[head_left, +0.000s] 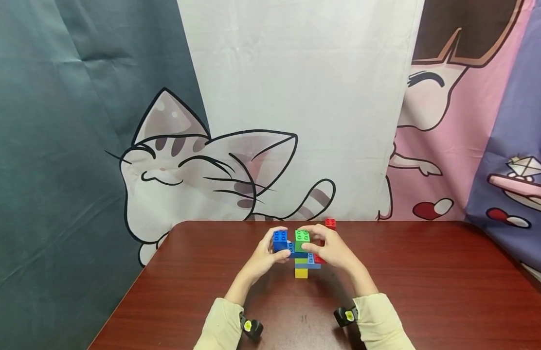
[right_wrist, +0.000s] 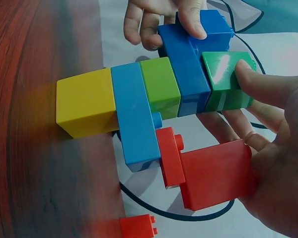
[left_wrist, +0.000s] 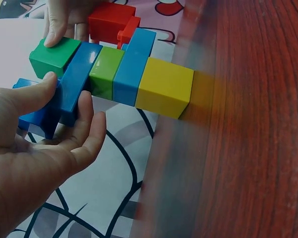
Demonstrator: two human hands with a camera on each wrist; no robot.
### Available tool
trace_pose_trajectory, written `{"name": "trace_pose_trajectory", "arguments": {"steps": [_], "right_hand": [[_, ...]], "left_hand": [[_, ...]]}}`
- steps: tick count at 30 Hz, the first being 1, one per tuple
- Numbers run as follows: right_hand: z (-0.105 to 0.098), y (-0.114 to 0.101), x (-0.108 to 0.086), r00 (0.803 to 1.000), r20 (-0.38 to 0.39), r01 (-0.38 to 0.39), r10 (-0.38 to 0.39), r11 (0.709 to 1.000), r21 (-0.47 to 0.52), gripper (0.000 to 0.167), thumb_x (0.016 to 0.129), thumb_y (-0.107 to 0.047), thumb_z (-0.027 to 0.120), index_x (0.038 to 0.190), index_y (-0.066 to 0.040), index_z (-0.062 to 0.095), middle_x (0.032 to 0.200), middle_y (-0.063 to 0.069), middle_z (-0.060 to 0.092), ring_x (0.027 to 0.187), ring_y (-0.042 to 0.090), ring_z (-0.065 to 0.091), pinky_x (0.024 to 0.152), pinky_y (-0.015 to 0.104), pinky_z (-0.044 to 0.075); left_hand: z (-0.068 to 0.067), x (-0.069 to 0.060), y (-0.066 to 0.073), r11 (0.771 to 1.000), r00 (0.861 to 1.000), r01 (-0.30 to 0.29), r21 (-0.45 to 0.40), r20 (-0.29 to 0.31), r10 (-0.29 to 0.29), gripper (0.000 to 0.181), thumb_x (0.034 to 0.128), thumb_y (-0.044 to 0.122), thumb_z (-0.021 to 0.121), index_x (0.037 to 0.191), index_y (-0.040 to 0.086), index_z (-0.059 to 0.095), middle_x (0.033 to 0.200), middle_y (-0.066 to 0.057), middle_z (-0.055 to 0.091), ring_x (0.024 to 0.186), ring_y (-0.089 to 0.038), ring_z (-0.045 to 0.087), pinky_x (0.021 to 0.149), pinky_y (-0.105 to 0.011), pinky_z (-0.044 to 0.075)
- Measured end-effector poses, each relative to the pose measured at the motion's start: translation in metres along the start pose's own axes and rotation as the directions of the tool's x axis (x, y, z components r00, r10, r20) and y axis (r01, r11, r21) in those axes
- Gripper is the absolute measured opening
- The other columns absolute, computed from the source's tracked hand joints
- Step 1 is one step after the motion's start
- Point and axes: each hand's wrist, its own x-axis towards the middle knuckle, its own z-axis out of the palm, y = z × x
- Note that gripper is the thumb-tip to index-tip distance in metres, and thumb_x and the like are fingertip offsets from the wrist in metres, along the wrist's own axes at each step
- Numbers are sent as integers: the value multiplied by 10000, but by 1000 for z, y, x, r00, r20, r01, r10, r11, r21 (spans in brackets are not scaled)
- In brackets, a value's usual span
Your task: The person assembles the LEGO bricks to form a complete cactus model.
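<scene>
A tower of toy building bricks stands on the table, with a yellow brick at its foot. Above it come a light blue long brick, a lime green brick and a dark blue long brick. My left hand grips the blue brick at the tower's top left, thumb in front. At the top right, my right hand pinches the green brick between thumb and fingers. A thin red brick and a larger red brick sit on the light blue brick's right end.
A loose red brick lies by the table's far edge, behind my right hand. Brown wood-grain tabletop surrounds the tower. A printed cloth with a cartoon cat hangs behind the table.
</scene>
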Motion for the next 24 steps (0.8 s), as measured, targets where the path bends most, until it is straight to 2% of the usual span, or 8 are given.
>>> {"name": "trace_pose_trajectory", "arguments": {"steps": [7,16,24], "right_hand": [[4,-4,0,999,-12,-41,40,998,-41,387,889,-196,704,1261,-134,618,1080,87,633,999,224,628,808,335,572],[2,-9,-2,998,-1,-63,63,994,-86,381,880,-202,716,1245,-135,629,1072,74,641,995,230,638,797,349,583],[1,-9,-2,998,-3,-64,64,994,-94,389,873,-202,726,1245,-147,629,1075,65,647,1000,227,641,813,373,586]], "left_hand": [[0,0,-1,1000,1000,-2,-14,15,2,614,955,132,612,1482,134,297,1318,-252,513,1093,-239,615,962,-491,533],[1,-2,-2,1000,1000,17,-14,5,-17,607,949,127,620,1471,133,309,1326,-236,520,1107,-239,612,932,-418,560],[0,-1,0,999,1000,3,-34,22,-2,590,953,137,614,1459,117,311,1334,-259,504,1125,-244,602,954,-472,541]]}}
